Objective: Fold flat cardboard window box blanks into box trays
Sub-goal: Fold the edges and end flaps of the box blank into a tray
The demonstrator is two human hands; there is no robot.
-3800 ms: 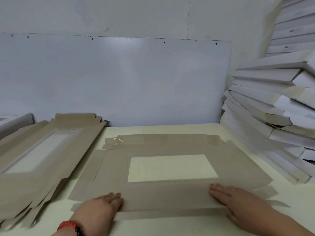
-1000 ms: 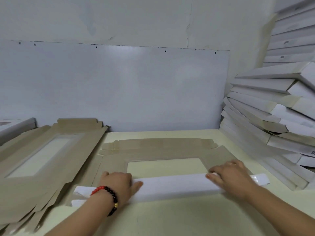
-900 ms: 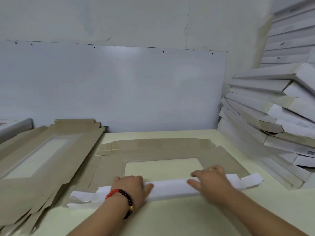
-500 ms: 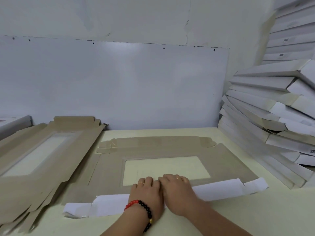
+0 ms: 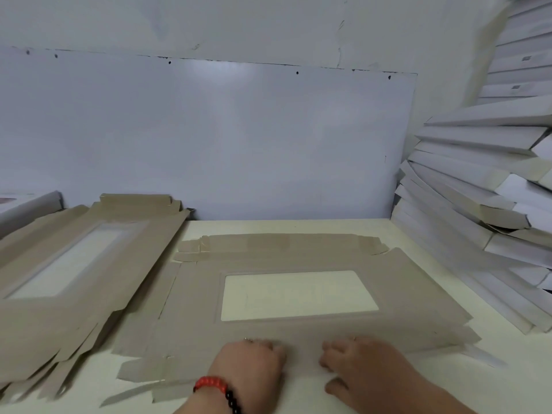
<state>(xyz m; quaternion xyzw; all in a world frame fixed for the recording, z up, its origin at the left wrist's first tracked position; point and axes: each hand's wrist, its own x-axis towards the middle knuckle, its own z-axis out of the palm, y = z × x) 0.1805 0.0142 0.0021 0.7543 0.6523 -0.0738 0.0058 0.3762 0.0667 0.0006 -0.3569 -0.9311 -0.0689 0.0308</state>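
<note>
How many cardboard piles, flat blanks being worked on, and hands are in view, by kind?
Flat blank under the hands: 1
Pile of brown blanks: 1
Stack of white folded boxes: 1
Hands: 2, left hand and right hand
Total: 5

A pale grey wall [image 5: 239,22] fills the upper frame, marked by faint cracks at upper right. A large glossy white board [image 5: 209,138] leans against it, catching soft light, above the cream desk [image 5: 283,227].

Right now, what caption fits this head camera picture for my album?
Both hands, left and right, rest on the near edge of a flat window blank, blank pile left, folded boxes right.
</note>
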